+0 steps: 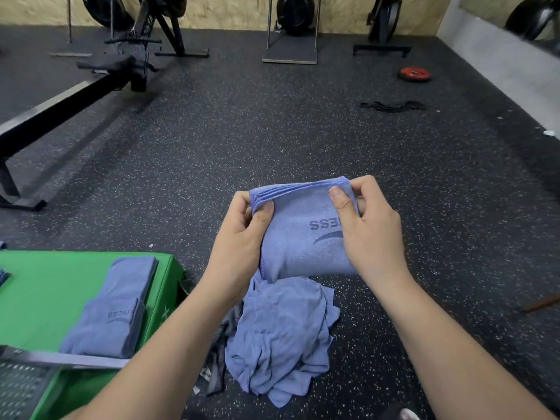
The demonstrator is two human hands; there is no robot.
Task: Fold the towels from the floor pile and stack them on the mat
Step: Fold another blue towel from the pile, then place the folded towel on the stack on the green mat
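Two bare forearms reach out from the bottom of the view, and between them the loose pile of blue towels point(281, 338) lies crumpled on the speckled rubber floor point(272, 131), just beside the right edge of the green mat point(45, 298). A dark grey cloth point(222, 334) pokes out from under the pile's left side.

Above the pile the person holds a folded blue towel point(306, 250) upright in the air. The left hand point(242, 234) pinches its top left corner, thumb on the front. The right hand point(369, 231) grips the top right corner the same way, thumb pressed on the printed face. Several layered hems show along the top edge.

The hold is only at the corners, so I judge that the inner layers could slide or sag out of line if either pinch loosens on the way to the mat. Its lower end hangs close over the pile and could snag a loose towel; whether they touch I cannot tell. The stack of folded towels point(112, 310) sits near the mat's right edge, so a skewed drop might spill over it.
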